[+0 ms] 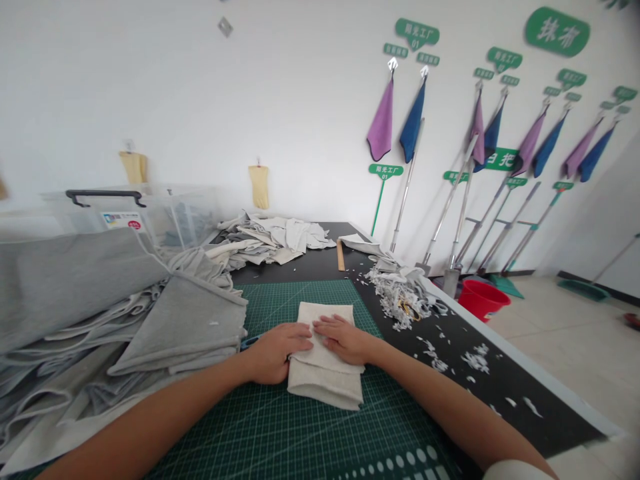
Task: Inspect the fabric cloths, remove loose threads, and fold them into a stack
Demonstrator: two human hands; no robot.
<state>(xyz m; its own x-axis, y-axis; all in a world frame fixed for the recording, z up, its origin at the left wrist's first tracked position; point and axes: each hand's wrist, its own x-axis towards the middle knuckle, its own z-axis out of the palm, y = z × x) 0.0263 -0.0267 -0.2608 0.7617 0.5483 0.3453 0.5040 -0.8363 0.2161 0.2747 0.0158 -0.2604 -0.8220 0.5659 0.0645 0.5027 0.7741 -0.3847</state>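
Beige cloth: your folded beige cloth [320,390] lies doubled on the mat, pinned under both hands.
Left hand: your left hand [277,352] is open and flat on the cloth, not gripping; the pressure seems to keep the layers squared.
Right hand: your right hand [343,339] lies open the same way, fingertips close to the left hand's.
Blue handle: one blue handle [249,343] shows just beside your left wrist; it may be scissors, but it's mostly hidden.
Cutting mat: your green cutting mat [280,433] sits under the work, its grid there for lining up edges.
Grey fabric: a tall stack of grey fabric [185,327] sits at your left, within easy reach.
Scraps: white offcuts [400,297] are heaped to your right, with one pair of gold-coloured scissors [409,310] among them.
Table: your black table [300,263] carries a beige cloth pile [270,240] and one wooden ruler [341,255] further out.
Bin: one clear plastic bin [150,217] stands beyond the grey stack.
Wall: four purple towels [381,120], four blue towels [413,120] and two yellow gloves [259,187] hang apart to dry or store.
Floor: one red bucket [483,299] stands past the table.
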